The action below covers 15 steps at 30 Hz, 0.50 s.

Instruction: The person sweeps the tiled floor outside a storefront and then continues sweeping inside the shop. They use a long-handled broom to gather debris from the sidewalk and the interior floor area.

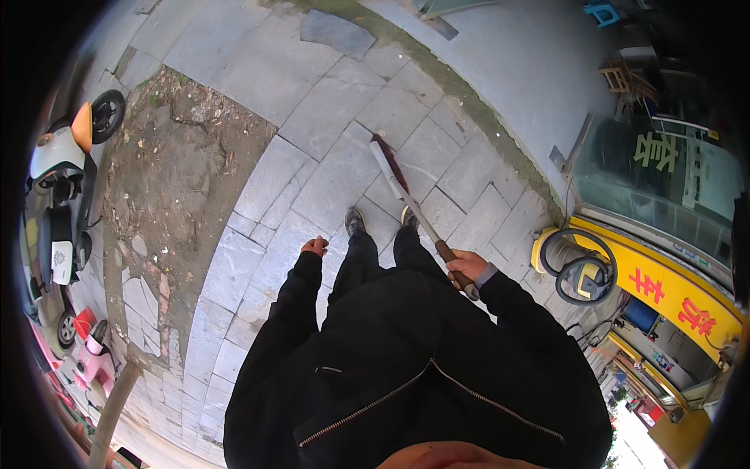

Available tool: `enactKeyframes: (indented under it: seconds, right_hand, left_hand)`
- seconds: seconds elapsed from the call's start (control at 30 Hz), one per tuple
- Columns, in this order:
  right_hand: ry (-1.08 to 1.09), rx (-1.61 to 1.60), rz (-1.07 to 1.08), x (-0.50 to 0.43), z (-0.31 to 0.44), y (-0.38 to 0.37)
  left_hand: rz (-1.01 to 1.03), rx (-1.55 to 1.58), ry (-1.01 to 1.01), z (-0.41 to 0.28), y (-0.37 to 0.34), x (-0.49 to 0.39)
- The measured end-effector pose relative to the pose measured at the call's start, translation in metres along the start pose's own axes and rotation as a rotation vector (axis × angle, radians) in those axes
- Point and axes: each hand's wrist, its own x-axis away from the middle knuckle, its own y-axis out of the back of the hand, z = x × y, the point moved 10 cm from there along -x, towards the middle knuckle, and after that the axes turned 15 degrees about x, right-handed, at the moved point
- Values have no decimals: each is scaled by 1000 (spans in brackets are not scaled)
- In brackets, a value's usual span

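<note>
My right hand (467, 267) is wrapped around the brown grip (446, 252) of a long-handled brush. The grey shaft runs forward and slightly left to a pale brush head (384, 161) with dark red bristles (394, 163) along its right side. In this view the head appears over the stone paving (345, 158) ahead of my shoes (355, 221); whether it touches the ground cannot be told. At my left side hangs my left hand (316, 246), its fingers curled in, with no object visible in it.
Left of the paving lies a bare dirt patch (187, 146). Scooters (64, 199) and a car (44, 293) stand beyond it, near a slanting trunk or pole (114, 413). On the right are a pale wall (515, 70), a glass shopfront (650, 170), a yellow sign (662, 287) with red writing and a loose slab (337, 32) further ahead.
</note>
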Motion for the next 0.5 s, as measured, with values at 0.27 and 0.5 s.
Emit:
enactKeyframes:
  seconds: [0.27,0.5]
  right_hand:
    - [125,66,433,-126,102,-120]
    - [196,40,578,-95,87,-132]
  left_hand:
    - [-224,56,156,76,117,38]
    - [-308,53,147,66,129,38]
